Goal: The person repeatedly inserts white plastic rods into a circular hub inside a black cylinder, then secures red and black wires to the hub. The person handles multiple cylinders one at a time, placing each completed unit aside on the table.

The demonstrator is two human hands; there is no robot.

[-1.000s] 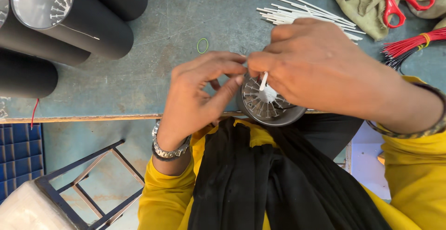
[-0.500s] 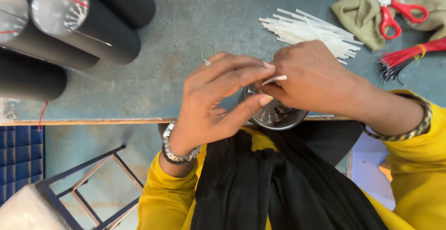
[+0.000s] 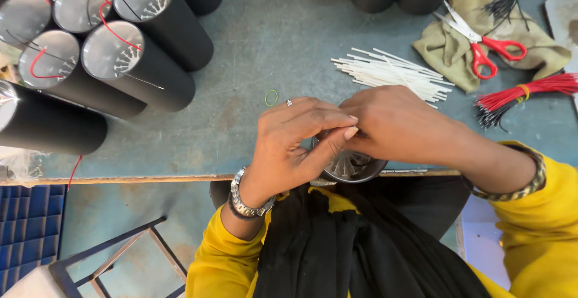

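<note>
My left hand [image 3: 298, 141] and my right hand [image 3: 400, 123] meet over the metal end of a black cylinder [image 3: 352, 167] that stands at the table's near edge against my lap. Both hands have their fingers pinched together on top of it, thumb and fingertips touching. The cylinder's silver face with radial slots shows only below my hands. Whatever small part sits between the fingertips is hidden. A wristwatch is on my left wrist and a bangle on my right.
Several black cylinders [image 3: 141, 69] with silver ends and red wires lie stacked at the far left. White thin tubes [image 3: 391, 72] lie behind my hands. Red-handled scissors [image 3: 484, 48] rest on a cloth; a red wire bundle [image 3: 524, 96] lies right. A green rubber ring [image 3: 271, 98] sits nearby.
The white tube seen earlier between my right fingers is no longer visible. My hands have closed together over the cylinder's end, and the view has shifted so more of the table shows.
</note>
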